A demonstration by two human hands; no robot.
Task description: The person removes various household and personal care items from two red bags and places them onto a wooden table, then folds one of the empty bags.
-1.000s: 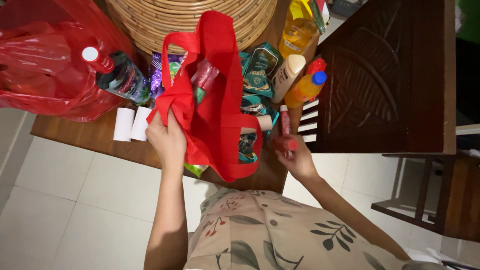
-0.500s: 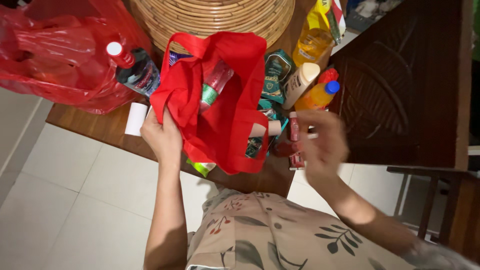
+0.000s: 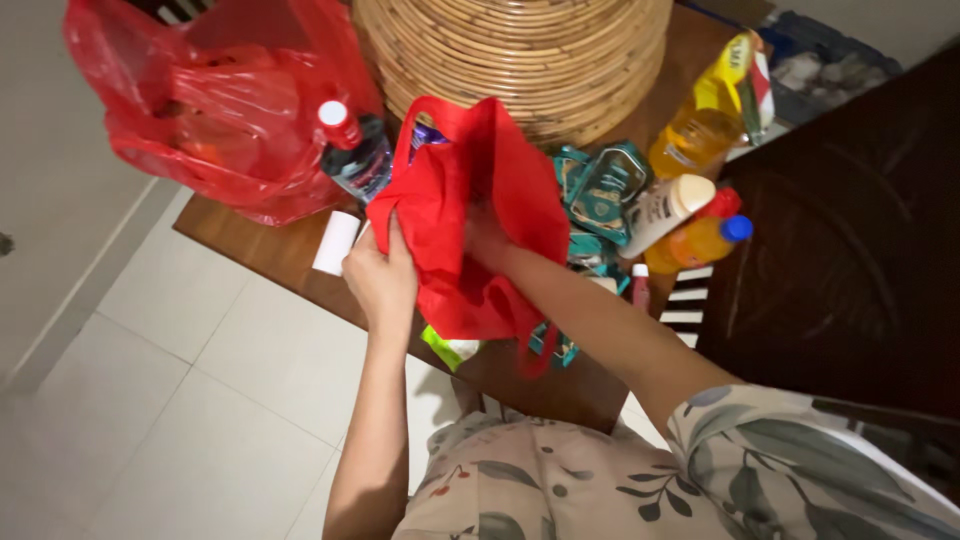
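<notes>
A red fabric tote bag stands on the wooden table. My left hand grips the bag's near left rim and holds it up. From the right, my right hand reaches into the bag's mouth. Its fingers are hidden by the red cloth, so what it holds is not visible. A green and white packet pokes out under the bag at the table's edge.
A red plastic bag, a red-capped bottle and a white roll lie left. A wicker basket stands behind. Right: teal packets, cream bottle, orange bottle, yellow pouch, dark chair.
My right hand rose from the table's right edge with a small red-capped item and went into the tote bag. The left hand kept its grip on the rim. The view shifted.
</notes>
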